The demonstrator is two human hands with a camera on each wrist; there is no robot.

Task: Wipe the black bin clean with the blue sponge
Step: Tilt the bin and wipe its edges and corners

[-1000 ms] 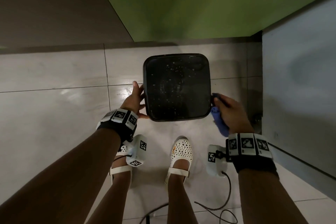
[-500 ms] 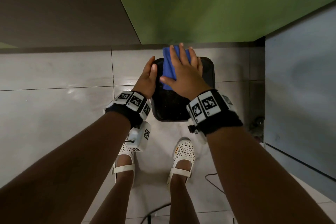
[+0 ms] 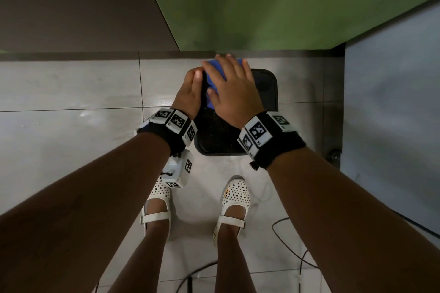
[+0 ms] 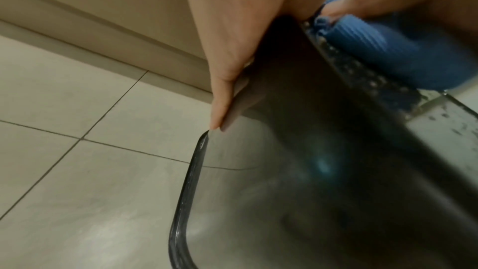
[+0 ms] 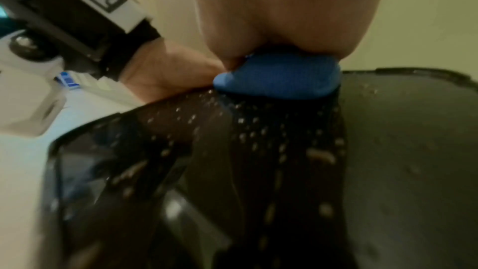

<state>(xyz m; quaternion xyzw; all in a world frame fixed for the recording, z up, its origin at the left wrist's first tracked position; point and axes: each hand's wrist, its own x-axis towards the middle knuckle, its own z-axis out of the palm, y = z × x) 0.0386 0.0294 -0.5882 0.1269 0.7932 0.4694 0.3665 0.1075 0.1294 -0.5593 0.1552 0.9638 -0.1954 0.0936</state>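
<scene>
The black bin [image 3: 264, 88] stands on the tiled floor near the green wall, its wet top speckled with droplets [image 5: 258, 134]. My right hand [image 3: 231, 88] lies flat with straight fingers on the blue sponge [image 3: 215, 66] and presses it onto the far left part of the top. The sponge [image 5: 279, 77] bulges out under my palm [image 5: 284, 7]. My left hand [image 3: 190, 93] rests against the bin's left side. Its fingers [image 4: 227, 28] lie straight down the side wall [image 4: 323, 130], beside the sponge [image 4: 413, 52].
A green wall [image 3: 262, 7] and a brown wall [image 3: 71, 7] rise just behind the bin, and a grey panel [image 3: 392, 102] closes the right side. My feet in white shoes [image 3: 234, 197] stand close in front. Cables [image 3: 302, 259] trail on the floor tiles.
My right hand came from the bin's right side onto its top with the sponge, then slid it toward the far left edge. My left hand moved farther along the left side.
</scene>
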